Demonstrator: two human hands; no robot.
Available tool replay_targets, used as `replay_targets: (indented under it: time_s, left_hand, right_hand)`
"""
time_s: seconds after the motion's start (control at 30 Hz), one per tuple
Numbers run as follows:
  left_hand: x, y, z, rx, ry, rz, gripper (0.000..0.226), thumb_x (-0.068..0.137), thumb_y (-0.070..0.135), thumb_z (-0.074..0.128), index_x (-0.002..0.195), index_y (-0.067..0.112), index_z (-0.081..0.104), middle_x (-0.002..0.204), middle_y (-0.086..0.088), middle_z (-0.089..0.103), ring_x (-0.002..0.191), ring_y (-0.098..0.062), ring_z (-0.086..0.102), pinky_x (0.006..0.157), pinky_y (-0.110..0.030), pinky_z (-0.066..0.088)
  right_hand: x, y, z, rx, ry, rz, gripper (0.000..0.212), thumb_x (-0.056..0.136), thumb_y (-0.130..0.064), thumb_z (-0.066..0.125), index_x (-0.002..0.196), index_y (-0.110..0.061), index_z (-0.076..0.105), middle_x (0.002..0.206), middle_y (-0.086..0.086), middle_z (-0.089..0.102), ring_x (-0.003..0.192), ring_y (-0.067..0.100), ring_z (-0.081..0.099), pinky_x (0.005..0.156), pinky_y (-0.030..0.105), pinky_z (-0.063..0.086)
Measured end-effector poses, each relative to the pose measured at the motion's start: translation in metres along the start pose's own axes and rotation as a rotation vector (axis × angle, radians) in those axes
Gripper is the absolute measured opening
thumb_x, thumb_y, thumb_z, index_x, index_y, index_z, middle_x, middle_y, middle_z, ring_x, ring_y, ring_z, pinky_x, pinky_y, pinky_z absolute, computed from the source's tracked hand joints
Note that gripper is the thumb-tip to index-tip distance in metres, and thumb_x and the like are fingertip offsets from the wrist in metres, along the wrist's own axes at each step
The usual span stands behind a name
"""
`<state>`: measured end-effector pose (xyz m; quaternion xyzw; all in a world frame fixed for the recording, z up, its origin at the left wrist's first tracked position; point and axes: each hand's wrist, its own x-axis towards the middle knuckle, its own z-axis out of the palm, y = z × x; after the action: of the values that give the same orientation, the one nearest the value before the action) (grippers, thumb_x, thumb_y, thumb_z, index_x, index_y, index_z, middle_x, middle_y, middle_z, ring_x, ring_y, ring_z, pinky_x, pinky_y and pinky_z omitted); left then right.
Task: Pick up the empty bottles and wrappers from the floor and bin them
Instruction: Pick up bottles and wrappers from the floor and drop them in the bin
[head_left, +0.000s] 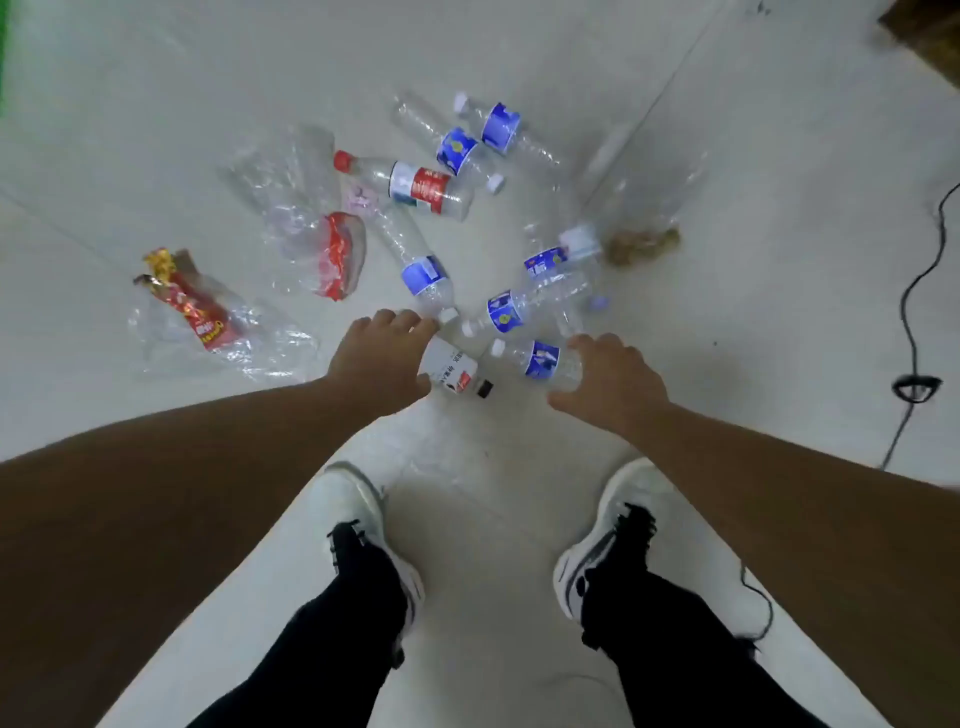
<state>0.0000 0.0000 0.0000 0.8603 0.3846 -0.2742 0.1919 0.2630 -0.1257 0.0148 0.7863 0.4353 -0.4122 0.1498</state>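
Note:
Several empty plastic bottles lie scattered on the pale floor, most with blue labels, one with a red label and red cap. My left hand is curled round the end of a white-labelled bottle with a black cap, fingers above it and thumb on its label. My right hand straddles the base of a blue-labelled bottle, fingers spread and touching it. A red snack wrapper in clear film lies at the left. A crumpled red-and-clear bag lies beside it.
A clear bag holding brown crumbs lies at the right of the pile. A black cable runs along the right side. My two shoes stand just behind the bottles. A brown object fills the top right corner. No bin is in view.

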Motion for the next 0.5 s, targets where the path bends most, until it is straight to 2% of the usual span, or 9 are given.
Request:
replay_targets:
  time_s: [0.1, 0.2, 0.3, 0.43, 0.5]
  left_hand:
    - [0.048, -0.005, 0.068, 0.126, 0.033, 0.086, 0.066, 0.090, 0.023, 0.069, 0.153, 0.018, 0.048, 0.150, -0.009, 0.058, 0.137, -0.037, 0.052, 0.116, -0.048, 0.037]
    - [0.076, -0.010, 0.120, 0.240, -0.018, 0.128, 0.074, 0.089, 0.027, 0.074, 0.156, 0.019, 0.044, 0.154, -0.010, 0.054, 0.141, -0.038, 0.048, 0.124, -0.051, 0.027]
    - [0.083, -0.010, 0.144, 0.331, 0.007, 0.137, 0.083, 0.088, 0.032, 0.078, 0.159, 0.021, 0.037, 0.156, -0.012, 0.049, 0.145, -0.043, 0.044, 0.128, -0.057, 0.020]
    - [0.069, -0.007, 0.132, 0.249, 0.093, 0.092, 0.075, 0.081, 0.035, 0.084, 0.144, 0.014, 0.050, 0.137, -0.016, 0.059, 0.126, -0.042, 0.056, 0.123, -0.058, 0.029]
    - [0.049, -0.006, 0.108, 0.174, 0.162, 0.043, 0.069, 0.076, 0.034, 0.085, 0.135, 0.014, 0.054, 0.125, -0.013, 0.061, 0.113, -0.039, 0.057, 0.111, -0.054, 0.040]
  right_hand:
    - [0.055, 0.015, 0.058, -0.192, 0.094, -0.014, 0.067, 0.085, -0.047, 0.073, 0.142, -0.023, 0.047, 0.130, 0.007, 0.055, 0.121, 0.034, 0.058, 0.094, 0.047, 0.049]
    - [0.089, 0.032, 0.108, -0.259, 0.160, 0.002, 0.045, 0.090, -0.035, 0.069, 0.128, -0.018, 0.052, 0.122, 0.009, 0.059, 0.112, 0.036, 0.062, 0.090, 0.046, 0.049]
    - [0.103, 0.042, 0.135, -0.243, 0.196, -0.022, 0.040, 0.090, -0.032, 0.069, 0.123, -0.016, 0.051, 0.116, 0.010, 0.062, 0.105, 0.037, 0.066, 0.083, 0.043, 0.048]
    - [0.082, 0.044, 0.135, -0.097, 0.243, -0.034, 0.049, 0.087, -0.035, 0.071, 0.125, -0.012, 0.050, 0.112, 0.014, 0.063, 0.100, 0.042, 0.066, 0.079, 0.047, 0.053]
    - [0.055, 0.038, 0.119, 0.022, 0.220, -0.008, 0.056, 0.085, -0.037, 0.074, 0.126, -0.011, 0.047, 0.112, 0.015, 0.062, 0.099, 0.043, 0.065, 0.080, 0.049, 0.056]
